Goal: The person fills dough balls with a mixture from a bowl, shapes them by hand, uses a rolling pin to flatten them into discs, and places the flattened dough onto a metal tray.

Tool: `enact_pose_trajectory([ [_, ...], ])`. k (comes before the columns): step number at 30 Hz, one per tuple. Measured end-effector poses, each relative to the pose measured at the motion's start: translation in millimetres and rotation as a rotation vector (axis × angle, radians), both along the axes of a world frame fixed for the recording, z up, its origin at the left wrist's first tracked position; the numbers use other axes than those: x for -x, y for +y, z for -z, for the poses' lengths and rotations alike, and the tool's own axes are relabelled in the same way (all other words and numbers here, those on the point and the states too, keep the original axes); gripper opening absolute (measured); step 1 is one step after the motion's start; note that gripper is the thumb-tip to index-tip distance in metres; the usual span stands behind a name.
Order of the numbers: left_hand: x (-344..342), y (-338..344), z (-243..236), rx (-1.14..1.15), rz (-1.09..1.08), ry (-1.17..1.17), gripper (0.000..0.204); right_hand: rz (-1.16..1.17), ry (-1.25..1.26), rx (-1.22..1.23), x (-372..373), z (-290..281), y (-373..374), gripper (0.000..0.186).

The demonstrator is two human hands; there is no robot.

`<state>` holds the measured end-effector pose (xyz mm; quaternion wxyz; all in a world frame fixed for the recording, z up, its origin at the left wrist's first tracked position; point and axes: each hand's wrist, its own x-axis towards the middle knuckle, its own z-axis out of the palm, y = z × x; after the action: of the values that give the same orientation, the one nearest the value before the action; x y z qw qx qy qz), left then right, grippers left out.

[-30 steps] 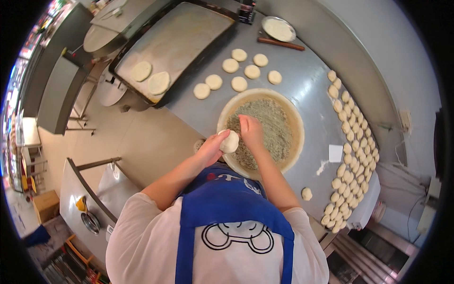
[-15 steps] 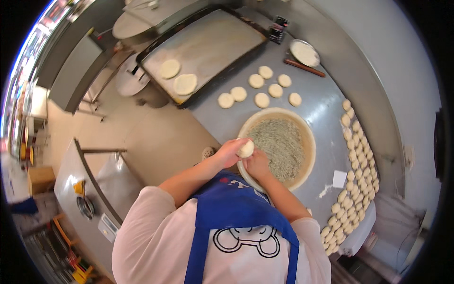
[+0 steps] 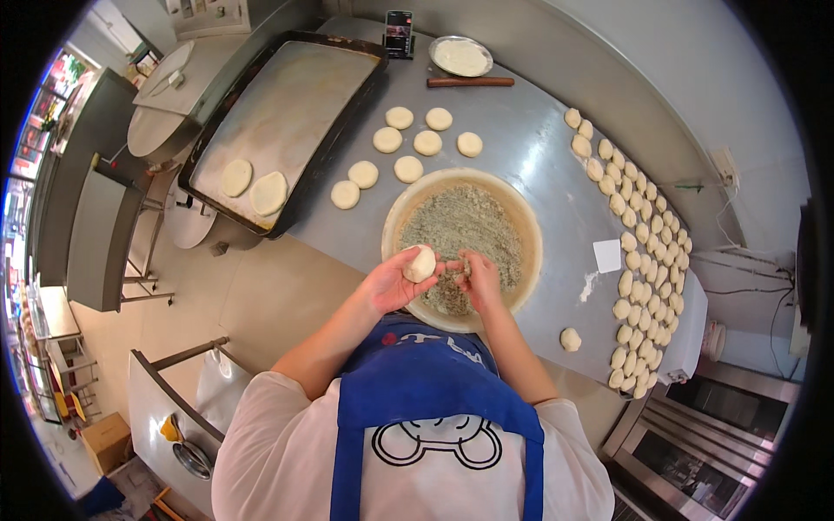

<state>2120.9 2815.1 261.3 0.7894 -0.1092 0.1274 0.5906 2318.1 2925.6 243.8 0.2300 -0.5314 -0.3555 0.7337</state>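
My left hand (image 3: 393, 283) is closed around a pale, rounded dough ball (image 3: 420, 264), held just above the left rim of a large cream bowl (image 3: 534, 260). Greenish-grey crumbly filling (image 3: 473, 221) lies inside the bowl. Over the bowl's near part, my right hand (image 3: 480, 283) has its fingers curled inward, close to the fingertips of the left. What sits between those right fingers, perhaps a bit of filling, is too small to make out. Beyond the bowl, several flat round dough pieces (image 3: 426, 142) rest on the steel table (image 3: 565, 217).
A dark-rimmed baking tray (image 3: 287, 113) with two flattened dough rounds (image 3: 268, 193) stands at far left. At the back are a phone (image 3: 398, 35), a plate of white flour (image 3: 461, 56) and a rolling pin (image 3: 470, 82). Rows of small dough pieces (image 3: 643, 260) and a white scraper (image 3: 607, 255) lie right.
The view has swung to the right, so the table's things appear shifted left. My right hand has come away from beside the dough ball, and my left hand has turned, showing more of it.
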Motion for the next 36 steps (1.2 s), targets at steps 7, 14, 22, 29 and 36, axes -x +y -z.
enact_pose_trajectory([
  [7,-13.5,12.0,-19.6,-0.004,0.133,-0.062,0.036,0.079,0.006,-0.127,-5.4,-8.9,-4.9,0.03],
  [14,-23.1,13.8,-33.5,0.07,0.086,0.155,0.034,0.018,-0.07,-0.253,-12.1,-6.5,2.5,0.046],
  [22,-6.5,-8.0,-2.3,0.149,0.061,0.488,0.035,-1.065,-0.805,-1.044,0.7,0.9,-36.1,0.044],
  [29,6.4,-25.3,3.0,0.209,0.004,0.429,0.033,-1.1,-0.524,-0.766,-4.5,7.8,-23.2,0.036],
  [36,4.3,-14.7,-4.1,0.185,-0.038,0.268,0.031,-0.297,-0.017,0.238,2.7,-13.8,1.4,0.021],
])
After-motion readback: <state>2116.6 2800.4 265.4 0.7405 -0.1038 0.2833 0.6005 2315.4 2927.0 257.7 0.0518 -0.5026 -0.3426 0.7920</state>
